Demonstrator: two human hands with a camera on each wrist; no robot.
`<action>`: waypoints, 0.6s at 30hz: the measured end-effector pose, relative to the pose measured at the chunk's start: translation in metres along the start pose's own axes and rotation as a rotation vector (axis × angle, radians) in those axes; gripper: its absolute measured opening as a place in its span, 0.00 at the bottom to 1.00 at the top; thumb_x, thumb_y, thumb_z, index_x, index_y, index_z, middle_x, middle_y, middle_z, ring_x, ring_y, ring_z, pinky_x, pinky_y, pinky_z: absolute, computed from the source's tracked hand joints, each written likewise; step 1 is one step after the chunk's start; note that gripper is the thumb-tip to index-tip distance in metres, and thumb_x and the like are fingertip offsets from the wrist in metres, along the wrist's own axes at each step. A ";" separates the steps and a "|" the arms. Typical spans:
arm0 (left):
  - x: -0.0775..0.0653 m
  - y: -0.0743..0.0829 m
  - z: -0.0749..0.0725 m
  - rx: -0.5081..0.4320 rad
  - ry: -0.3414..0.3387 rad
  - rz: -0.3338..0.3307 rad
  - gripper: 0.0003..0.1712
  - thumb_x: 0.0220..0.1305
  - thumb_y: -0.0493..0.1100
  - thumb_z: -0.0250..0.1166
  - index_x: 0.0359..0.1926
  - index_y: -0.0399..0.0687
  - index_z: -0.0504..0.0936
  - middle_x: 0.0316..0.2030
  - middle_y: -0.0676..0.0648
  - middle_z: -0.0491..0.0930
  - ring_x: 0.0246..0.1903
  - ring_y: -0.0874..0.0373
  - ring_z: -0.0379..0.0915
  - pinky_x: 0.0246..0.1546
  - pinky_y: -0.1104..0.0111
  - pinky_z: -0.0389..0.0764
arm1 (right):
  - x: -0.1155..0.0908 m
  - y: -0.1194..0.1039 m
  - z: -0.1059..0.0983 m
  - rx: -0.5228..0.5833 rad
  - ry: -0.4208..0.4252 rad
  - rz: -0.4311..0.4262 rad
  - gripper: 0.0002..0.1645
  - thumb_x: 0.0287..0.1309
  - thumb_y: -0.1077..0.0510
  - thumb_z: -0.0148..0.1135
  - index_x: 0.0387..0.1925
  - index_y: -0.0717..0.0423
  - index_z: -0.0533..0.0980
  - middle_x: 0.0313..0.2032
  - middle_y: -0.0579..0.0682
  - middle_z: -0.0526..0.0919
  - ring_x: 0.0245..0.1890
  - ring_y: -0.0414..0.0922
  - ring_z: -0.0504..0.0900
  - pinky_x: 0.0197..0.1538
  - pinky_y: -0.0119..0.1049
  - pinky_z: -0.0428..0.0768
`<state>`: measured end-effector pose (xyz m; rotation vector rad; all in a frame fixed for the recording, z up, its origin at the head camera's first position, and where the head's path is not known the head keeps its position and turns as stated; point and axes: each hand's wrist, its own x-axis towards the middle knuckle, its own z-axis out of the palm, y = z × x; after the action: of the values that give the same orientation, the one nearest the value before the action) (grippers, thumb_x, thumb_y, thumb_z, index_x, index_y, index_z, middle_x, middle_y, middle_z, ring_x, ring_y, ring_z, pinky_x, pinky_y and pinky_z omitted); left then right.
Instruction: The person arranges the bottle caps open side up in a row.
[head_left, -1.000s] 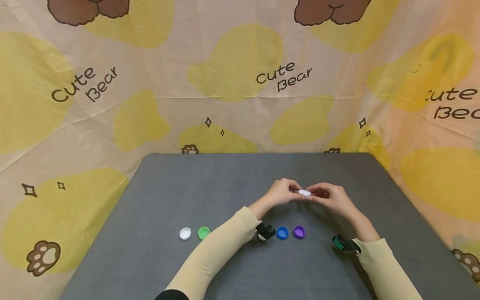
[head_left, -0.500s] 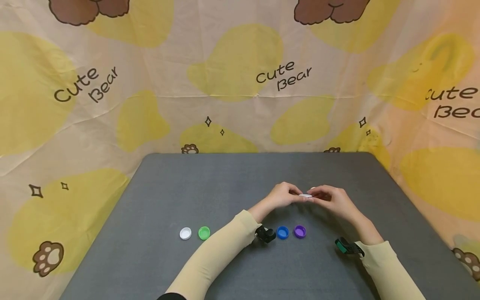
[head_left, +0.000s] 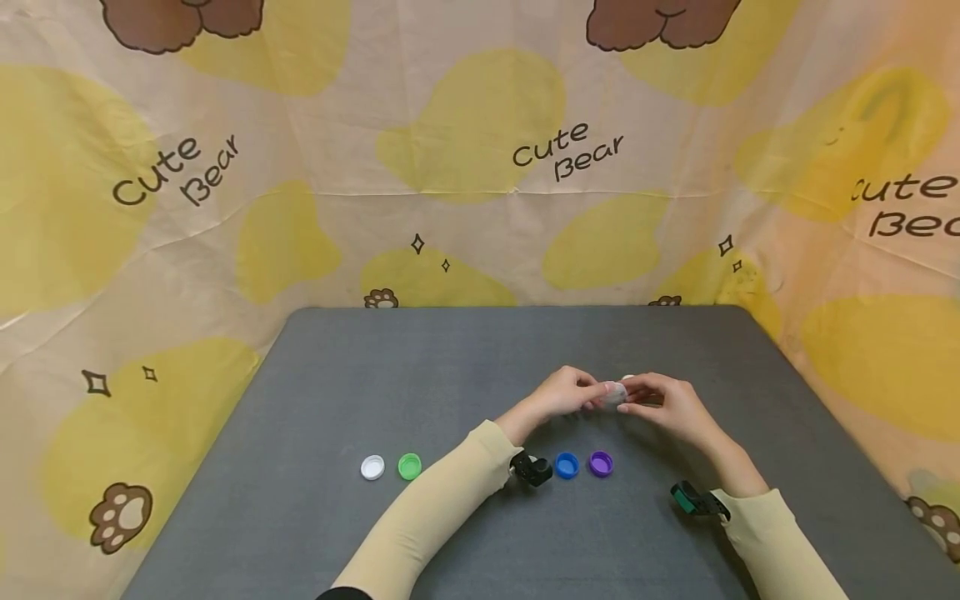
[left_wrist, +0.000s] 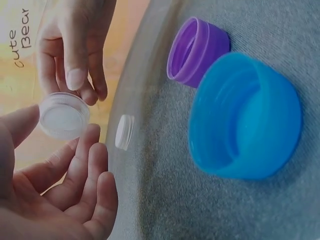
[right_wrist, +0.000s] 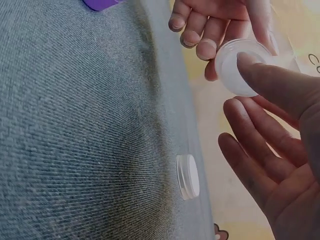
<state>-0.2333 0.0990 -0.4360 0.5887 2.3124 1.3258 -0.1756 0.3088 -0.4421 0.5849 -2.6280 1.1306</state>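
Note:
My left hand [head_left: 564,393] pinches a clear, shallow round plastic cap [left_wrist: 64,116] by its edge between thumb and fingers. My right hand [head_left: 663,400] is close against the cap's other side, its thumb and fingers apart; in the right wrist view its thumb overlaps the cap, though contact is hard to tell. On the table behind the right hand lies a white round cap [right_wrist: 188,176], mostly hidden in the head view. Nearer my body, a blue cap [head_left: 567,465] and a purple cap [head_left: 601,463] lie hollow side up.
A white cap [head_left: 372,467] and a green cap [head_left: 409,467] lie to the left of my left forearm. This forearm crosses over the grey table [head_left: 315,400] between them and the blue cap. A patterned cloth [head_left: 480,150] hangs behind the table's far edge.
The cap between my hands has tipped from nearly flat to facing the head camera. My right fingers have spread a little, and the white cap behind them has come into sight.

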 end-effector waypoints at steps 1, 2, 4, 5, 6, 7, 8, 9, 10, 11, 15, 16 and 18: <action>0.000 0.000 0.000 -0.017 -0.005 -0.002 0.22 0.62 0.61 0.60 0.34 0.49 0.86 0.30 0.48 0.86 0.33 0.54 0.81 0.30 0.67 0.76 | 0.000 0.000 0.000 0.000 0.006 -0.001 0.21 0.49 0.57 0.72 0.46 0.58 0.80 0.39 0.51 0.85 0.35 0.40 0.83 0.42 0.40 0.82; 0.000 0.001 0.001 -0.036 -0.010 -0.006 0.23 0.63 0.61 0.59 0.35 0.48 0.86 0.30 0.48 0.86 0.34 0.53 0.81 0.31 0.65 0.78 | -0.001 0.000 0.000 0.000 0.012 0.000 0.21 0.48 0.57 0.72 0.46 0.58 0.80 0.39 0.51 0.84 0.35 0.40 0.83 0.42 0.40 0.82; 0.000 0.001 0.002 -0.083 -0.023 -0.018 0.23 0.64 0.60 0.59 0.35 0.46 0.86 0.29 0.47 0.86 0.34 0.52 0.82 0.33 0.64 0.79 | -0.001 0.000 0.001 -0.011 0.023 0.000 0.21 0.48 0.57 0.73 0.46 0.57 0.80 0.38 0.50 0.84 0.35 0.39 0.83 0.41 0.39 0.82; 0.000 0.001 0.003 -0.104 -0.028 -0.024 0.24 0.64 0.60 0.58 0.36 0.45 0.86 0.29 0.47 0.86 0.34 0.52 0.82 0.33 0.64 0.79 | -0.002 0.000 0.002 -0.014 0.030 -0.001 0.22 0.47 0.57 0.73 0.46 0.57 0.80 0.38 0.49 0.84 0.35 0.39 0.83 0.41 0.39 0.82; 0.000 0.001 0.003 -0.122 -0.033 -0.029 0.24 0.64 0.60 0.58 0.35 0.44 0.86 0.29 0.47 0.86 0.34 0.52 0.83 0.32 0.64 0.79 | -0.002 0.000 0.003 -0.018 0.037 -0.009 0.22 0.47 0.58 0.73 0.46 0.57 0.80 0.38 0.49 0.84 0.35 0.39 0.83 0.41 0.39 0.82; 0.000 0.001 0.003 -0.138 -0.038 -0.033 0.24 0.65 0.59 0.58 0.35 0.43 0.86 0.29 0.46 0.86 0.34 0.51 0.83 0.31 0.65 0.79 | -0.003 0.000 0.004 -0.023 0.044 -0.017 0.22 0.46 0.58 0.74 0.46 0.58 0.80 0.37 0.49 0.84 0.34 0.39 0.83 0.40 0.39 0.82; 0.000 0.001 0.004 -0.154 -0.043 -0.038 0.24 0.65 0.59 0.58 0.35 0.43 0.86 0.29 0.45 0.86 0.34 0.51 0.83 0.30 0.66 0.78 | -0.003 0.000 0.004 -0.029 0.051 -0.028 0.23 0.45 0.59 0.74 0.46 0.58 0.80 0.37 0.49 0.84 0.34 0.39 0.83 0.40 0.39 0.82; 0.000 0.000 0.004 -0.168 -0.048 -0.043 0.24 0.65 0.59 0.57 0.34 0.43 0.86 0.29 0.44 0.86 0.33 0.51 0.83 0.29 0.66 0.77 | -0.003 0.000 0.005 -0.036 0.057 -0.036 0.23 0.45 0.60 0.74 0.46 0.58 0.80 0.36 0.49 0.84 0.34 0.39 0.83 0.39 0.39 0.82; 0.000 0.000 0.004 -0.176 -0.052 -0.046 0.25 0.65 0.59 0.57 0.34 0.43 0.86 0.29 0.44 0.86 0.33 0.51 0.83 0.28 0.67 0.77 | -0.003 0.000 0.006 -0.040 0.065 -0.046 0.24 0.44 0.61 0.75 0.46 0.59 0.80 0.36 0.49 0.84 0.33 0.40 0.84 0.39 0.39 0.83; 0.001 -0.001 0.004 -0.182 -0.054 -0.049 0.25 0.66 0.59 0.57 0.34 0.43 0.86 0.29 0.44 0.86 0.32 0.51 0.83 0.27 0.67 0.76 | -0.003 0.000 0.007 -0.042 0.072 -0.057 0.24 0.43 0.62 0.75 0.46 0.59 0.80 0.36 0.49 0.84 0.33 0.40 0.84 0.38 0.38 0.83; 0.001 -0.001 0.005 -0.201 -0.065 -0.056 0.26 0.66 0.60 0.56 0.33 0.43 0.86 0.28 0.43 0.86 0.28 0.54 0.82 0.25 0.69 0.75 | -0.003 0.001 0.009 -0.042 0.094 -0.079 0.25 0.41 0.63 0.76 0.46 0.58 0.80 0.35 0.47 0.84 0.32 0.40 0.84 0.37 0.38 0.83; 0.001 -0.001 0.005 -0.204 -0.068 -0.057 0.26 0.66 0.60 0.55 0.33 0.43 0.86 0.28 0.44 0.86 0.27 0.55 0.81 0.25 0.69 0.75 | -0.003 0.001 0.010 -0.042 0.095 -0.088 0.25 0.41 0.63 0.76 0.46 0.58 0.80 0.35 0.47 0.83 0.32 0.40 0.84 0.37 0.39 0.83; 0.001 0.000 0.005 -0.210 -0.075 -0.059 0.26 0.67 0.59 0.55 0.32 0.42 0.86 0.28 0.44 0.86 0.26 0.56 0.81 0.25 0.70 0.74 | -0.003 0.001 0.010 -0.038 0.095 -0.097 0.26 0.42 0.62 0.76 0.48 0.55 0.80 0.35 0.46 0.83 0.32 0.39 0.83 0.37 0.40 0.83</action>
<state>-0.2313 0.1025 -0.4385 0.4894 2.0820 1.4687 -0.1741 0.3031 -0.4509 0.6277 -2.5067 1.0506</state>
